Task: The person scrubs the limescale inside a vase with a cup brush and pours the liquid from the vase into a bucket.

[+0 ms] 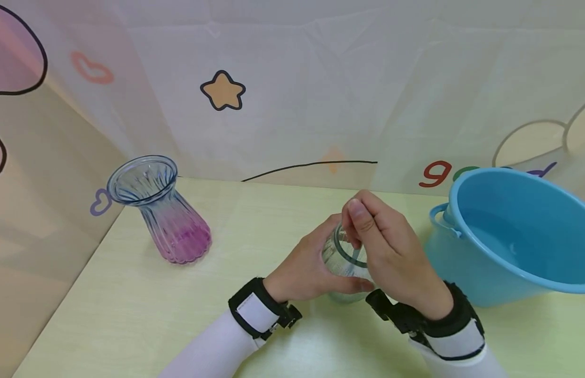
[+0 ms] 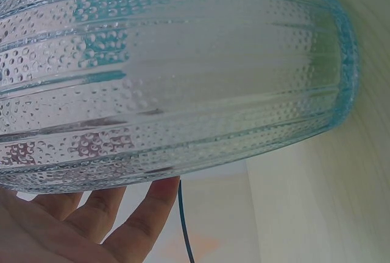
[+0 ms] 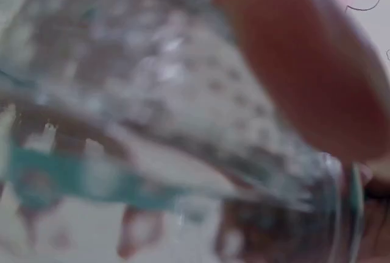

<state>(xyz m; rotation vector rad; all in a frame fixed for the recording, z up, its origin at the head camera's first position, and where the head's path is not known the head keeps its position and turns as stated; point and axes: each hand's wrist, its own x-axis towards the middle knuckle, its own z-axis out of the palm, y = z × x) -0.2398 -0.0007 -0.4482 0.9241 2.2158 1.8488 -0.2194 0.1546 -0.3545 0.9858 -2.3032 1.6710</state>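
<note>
Cartoon-printed sheeting point(image 1: 292, 115) backs a pale wood-grain bench point(image 1: 127, 310). Right of the bench's middle, the left hand point(image 1: 308, 265) wraps its fingers round a dimpled glass vase point(image 2: 207, 86); over its mouth, the right hand point(image 1: 393, 252) has thumb and forefinger pinched on a slim teal stick point(image 3: 116, 184), visible through the glass. Leftward stands a fluted blue-to-pink vase point(image 1: 176, 228); just right, a blue bucket point(image 1: 476, 268).

The jar point(image 2: 213, 74) is bluish-green tinted, dotted and ridged; the vase point(image 1: 184, 233) fades from blue to pink; the bucket point(image 1: 481, 275) is light blue, the counter point(image 1: 254, 226) pale yellow, the star point(image 1: 223, 91) black-edged orange.
</note>
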